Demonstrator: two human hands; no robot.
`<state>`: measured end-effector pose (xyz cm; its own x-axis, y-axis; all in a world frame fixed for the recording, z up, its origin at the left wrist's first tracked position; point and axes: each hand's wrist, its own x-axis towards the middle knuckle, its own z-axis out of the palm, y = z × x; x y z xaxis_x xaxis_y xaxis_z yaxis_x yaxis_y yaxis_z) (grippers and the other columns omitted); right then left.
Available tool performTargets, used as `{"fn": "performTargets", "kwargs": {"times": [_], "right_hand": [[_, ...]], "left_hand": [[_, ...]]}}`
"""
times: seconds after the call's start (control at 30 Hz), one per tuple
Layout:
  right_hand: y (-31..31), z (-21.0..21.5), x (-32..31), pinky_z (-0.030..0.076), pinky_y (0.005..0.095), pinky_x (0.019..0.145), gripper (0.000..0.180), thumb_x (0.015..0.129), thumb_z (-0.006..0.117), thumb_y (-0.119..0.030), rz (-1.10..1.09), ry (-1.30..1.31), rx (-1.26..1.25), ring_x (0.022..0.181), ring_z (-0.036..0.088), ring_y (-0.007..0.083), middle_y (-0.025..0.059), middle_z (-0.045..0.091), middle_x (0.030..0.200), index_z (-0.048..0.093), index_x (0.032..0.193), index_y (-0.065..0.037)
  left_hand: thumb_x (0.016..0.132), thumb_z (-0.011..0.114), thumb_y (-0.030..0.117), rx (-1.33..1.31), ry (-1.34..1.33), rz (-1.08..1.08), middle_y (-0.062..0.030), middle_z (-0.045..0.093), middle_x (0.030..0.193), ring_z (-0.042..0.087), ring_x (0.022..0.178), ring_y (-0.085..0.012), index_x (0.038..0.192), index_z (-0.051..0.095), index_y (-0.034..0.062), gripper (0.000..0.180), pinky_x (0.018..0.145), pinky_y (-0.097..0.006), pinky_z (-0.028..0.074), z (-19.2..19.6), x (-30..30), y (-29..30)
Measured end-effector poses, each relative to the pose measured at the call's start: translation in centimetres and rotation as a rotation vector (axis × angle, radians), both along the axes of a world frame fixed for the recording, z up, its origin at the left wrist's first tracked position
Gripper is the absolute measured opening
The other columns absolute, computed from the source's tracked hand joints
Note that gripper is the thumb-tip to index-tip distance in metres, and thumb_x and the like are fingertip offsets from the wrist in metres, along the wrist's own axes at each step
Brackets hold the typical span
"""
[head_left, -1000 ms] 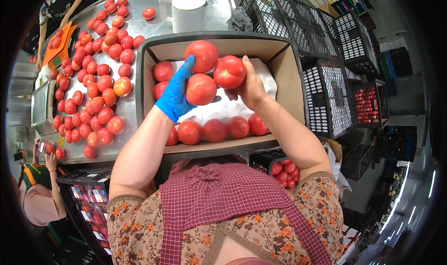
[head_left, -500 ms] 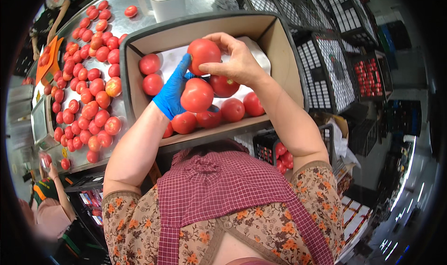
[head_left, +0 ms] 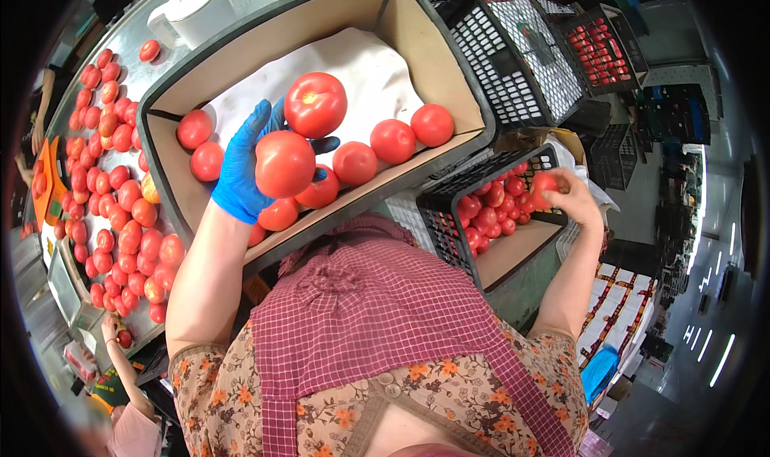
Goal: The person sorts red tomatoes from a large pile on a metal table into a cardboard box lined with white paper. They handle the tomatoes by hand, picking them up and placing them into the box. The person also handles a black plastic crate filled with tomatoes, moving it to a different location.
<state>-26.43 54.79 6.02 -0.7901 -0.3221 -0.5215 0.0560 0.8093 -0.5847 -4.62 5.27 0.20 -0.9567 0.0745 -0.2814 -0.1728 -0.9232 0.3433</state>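
My left hand (head_left: pixel 238 186), in a blue glove, is closed around two large tomatoes: one (head_left: pixel 285 165) in the palm, the other (head_left: pixel 315 104) beyond it near the fingers. It hangs over a black crate with tan cardboard walls (head_left: pixel 445 72). White paper (head_left: pixel 361 60) lines that crate, and several tomatoes (head_left: pixel 393 142) lie along its near and left sides. Far to the right, my bare right hand (head_left: pixel 579 200) grips a smaller red tomato (head_left: pixel 545 190) at the right end of a lower black crate (head_left: pixel 446 231). Several tomatoes (head_left: pixel 488 216) are heaped inside it.
Many loose tomatoes (head_left: pixel 120 216) spread over the metal table at left. A white jug (head_left: pixel 196 12) stands behind the lined crate. Black mesh crates (head_left: pixel 521 56) are stacked at the far right. At the lower left, another person (head_left: pixel 132 437) reaches towards the table.
My right hand has left the tomatoes by my left hand and moved right to the lower crate, where it now grips a tomato. My left hand still holds two tomatoes. The view has turned rightward.
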Motion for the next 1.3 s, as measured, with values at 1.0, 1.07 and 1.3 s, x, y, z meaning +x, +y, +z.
{"fn": "performTargets", "kwargs": {"times": [1.0, 1.07, 1.3], "right_hand": [[-32.9, -1.0, 3.1, 0.041, 0.0378, 0.106, 0.09, 0.063, 0.079, -0.003, 0.9, 0.354, -0.752, 0.123, 0.051, 0.022, 0.0104, 0.05, 0.13, 0.036, 0.142, -0.009], [-33.2, -1.4, 3.6, 0.041, 0.0382, 0.107, 0.093, 0.062, 0.08, -0.002, 0.873, 0.346, -0.797, 0.124, 0.05, 0.0222, 0.0102, 0.049, 0.13, 0.034, 0.143, -0.009], [-35.3, -2.7, 4.3, 0.046, 0.0375, 0.102, 0.09, 0.065, 0.083, -0.008, 0.9, 0.342, -0.854, 0.123, 0.052, 0.0247, 0.0133, 0.051, 0.132, 0.037, 0.142, -0.009]], "left_hand": [[0.091, 0.057, 0.049, 0.087, 0.016, 0.057, -0.0176, 0.048, 0.139, 0.051, 0.123, -0.0398, 0.141, 0.043, 0.0116, 0.064, 0.091, -0.056, 0.051, 0.1, -0.5, -0.9], [0.089, 0.06, 0.051, 0.198, 0.044, 0.041, -0.0189, 0.048, 0.138, 0.051, 0.122, -0.043, 0.14, 0.043, 0.0103, 0.067, 0.094, -0.063, 0.048, 0.2, -0.5, -0.9], [0.086, 0.061, 0.058, 0.202, 0.026, 0.043, -0.0178, 0.051, 0.136, 0.055, 0.119, -0.0403, 0.136, 0.048, 0.0074, 0.072, 0.091, -0.068, 0.046, 0.8, 0.9, -1.5]]}}
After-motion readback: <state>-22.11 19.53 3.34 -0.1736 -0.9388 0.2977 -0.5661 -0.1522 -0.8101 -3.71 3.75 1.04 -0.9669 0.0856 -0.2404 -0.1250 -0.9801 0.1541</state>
